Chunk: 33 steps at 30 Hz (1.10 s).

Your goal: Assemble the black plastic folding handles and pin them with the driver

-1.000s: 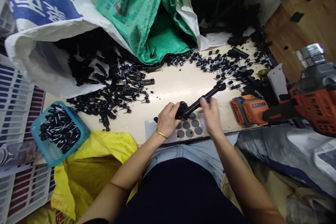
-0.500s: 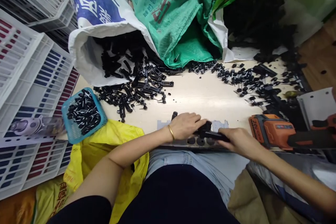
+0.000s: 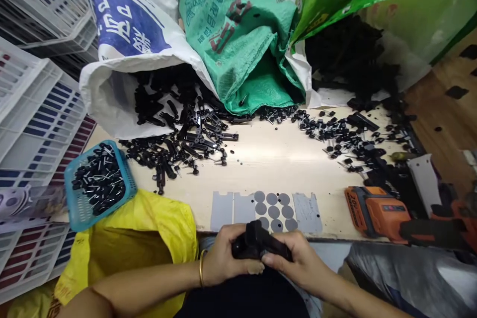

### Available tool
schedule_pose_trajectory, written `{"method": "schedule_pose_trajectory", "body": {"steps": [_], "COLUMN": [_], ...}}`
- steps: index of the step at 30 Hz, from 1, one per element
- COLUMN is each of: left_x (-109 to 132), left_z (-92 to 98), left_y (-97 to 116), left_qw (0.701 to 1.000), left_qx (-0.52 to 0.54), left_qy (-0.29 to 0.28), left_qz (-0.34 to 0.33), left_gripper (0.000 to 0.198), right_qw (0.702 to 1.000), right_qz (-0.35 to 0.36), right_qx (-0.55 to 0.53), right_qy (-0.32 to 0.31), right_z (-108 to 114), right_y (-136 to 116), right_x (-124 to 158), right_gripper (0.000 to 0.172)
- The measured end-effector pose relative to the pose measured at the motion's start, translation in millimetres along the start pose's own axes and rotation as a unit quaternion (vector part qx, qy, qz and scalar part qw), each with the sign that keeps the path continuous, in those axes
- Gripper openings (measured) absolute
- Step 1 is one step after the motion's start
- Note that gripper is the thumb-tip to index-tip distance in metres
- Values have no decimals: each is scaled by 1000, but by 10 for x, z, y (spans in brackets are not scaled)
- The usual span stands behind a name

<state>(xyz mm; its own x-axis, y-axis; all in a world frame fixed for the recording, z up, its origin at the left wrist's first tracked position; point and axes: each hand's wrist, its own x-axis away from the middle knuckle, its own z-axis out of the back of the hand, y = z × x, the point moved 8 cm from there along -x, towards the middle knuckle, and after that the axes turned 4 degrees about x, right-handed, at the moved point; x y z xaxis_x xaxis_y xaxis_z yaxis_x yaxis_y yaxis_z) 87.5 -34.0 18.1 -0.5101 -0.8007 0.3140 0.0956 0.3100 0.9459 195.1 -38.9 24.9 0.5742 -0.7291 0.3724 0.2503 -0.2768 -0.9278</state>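
A black plastic assembly [image 3: 257,241] is held between both hands, just off the table's front edge. My left hand [image 3: 227,258], with a gold bangle at the wrist, is closed round its left end. My right hand [image 3: 298,261] grips the right end, with the thumb pressed near its middle. Beyond the hands, grey rectangular patches [image 3: 222,211] and several grey discs [image 3: 275,211] lie flat on the wooden table [image 3: 261,159]. Fingers partly hide the assembly's underside.
Black parts [image 3: 197,139] spill from a white sack [image 3: 108,104]. A green sack [image 3: 238,59] stands behind. Screw knobs [image 3: 328,131] lie at right, near an orange power tool [image 3: 383,211]. At left are a blue basket [image 3: 128,179], a yellow bag [image 3: 179,218] and white crates [image 3: 44,94].
Both hands have drawn back toward the body with the black assembly, off the table's front edge. The grey patches and discs are now uncovered. The view has shifted too.
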Motion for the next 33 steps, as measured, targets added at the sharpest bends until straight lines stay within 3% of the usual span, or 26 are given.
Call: {"method": "schedule_pose_trajectory", "body": {"steps": [6, 12, 18, 22, 25, 27, 30, 33], "left_x": [-304, -558, -489, -374, -379, -404, -363, -235], "left_z": [151, 157, 103, 134, 211, 221, 163, 50], "left_y": [268, 94, 54, 32, 113, 260, 535, 693], "left_qw": [999, 990, 988, 994, 998, 986, 934, 905], "left_qx": [41, 109, 125, 74, -46, -137, -242, -238], "left_qy": [16, -65, -41, -21, -37, -70, -109, -124], "left_qz": [-18, 58, 78, 81, 25, -64, -238, -330], "left_gripper": [51, 59, 52, 67, 63, 63, 66, 64], "right_qw": [995, 977, 976, 986, 998, 998, 965, 929], "right_qz": [-45, -78, -76, -50, -13, 38, 172, 266], "right_qx": [-81, -155, -155, -133, -49, 43, 183, 249], "right_qy": [38, 123, 131, 89, 21, -27, -73, -63], "right_z": [156, 221, 194, 158, 231, 318, 411, 396], "right_y": [-11, 53, 114, 177, 165, 89, -162, -427], "right_x": [-85, -195, -173, -179, -245, -275, -220, -53], "right_gripper": [45, 49, 50, 50, 46, 41, 31, 31]}}
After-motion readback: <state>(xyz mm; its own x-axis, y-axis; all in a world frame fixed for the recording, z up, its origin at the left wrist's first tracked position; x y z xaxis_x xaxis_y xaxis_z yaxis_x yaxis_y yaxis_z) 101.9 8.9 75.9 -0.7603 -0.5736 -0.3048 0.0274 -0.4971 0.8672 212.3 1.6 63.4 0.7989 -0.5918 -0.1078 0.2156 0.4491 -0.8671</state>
